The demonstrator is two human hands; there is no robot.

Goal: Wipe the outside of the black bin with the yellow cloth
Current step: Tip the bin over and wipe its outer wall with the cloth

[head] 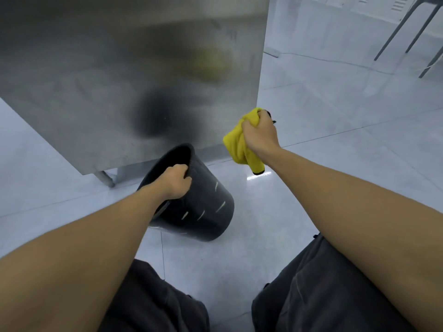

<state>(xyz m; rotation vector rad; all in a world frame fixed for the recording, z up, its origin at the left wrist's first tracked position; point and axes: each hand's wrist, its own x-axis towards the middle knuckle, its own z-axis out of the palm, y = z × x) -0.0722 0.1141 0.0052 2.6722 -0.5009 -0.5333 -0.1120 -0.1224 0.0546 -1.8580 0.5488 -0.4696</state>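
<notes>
The black bin [203,207] is tilted on the pale tiled floor, its open mouth facing up and to the left, its base to the lower right. My left hand [176,180] grips the near rim of the bin. My right hand [260,134] is held in the air up and to the right of the bin, closed around a bunched yellow cloth [237,142]. The cloth hangs below my fist and does not touch the bin.
A stainless steel cabinet panel [131,75] stands right behind the bin, with a metal leg [105,178] at its lower edge. Dark chair or table legs [407,29] and a white cable [323,59] are at the far right. My knees in dark shorts [323,291] fill the bottom.
</notes>
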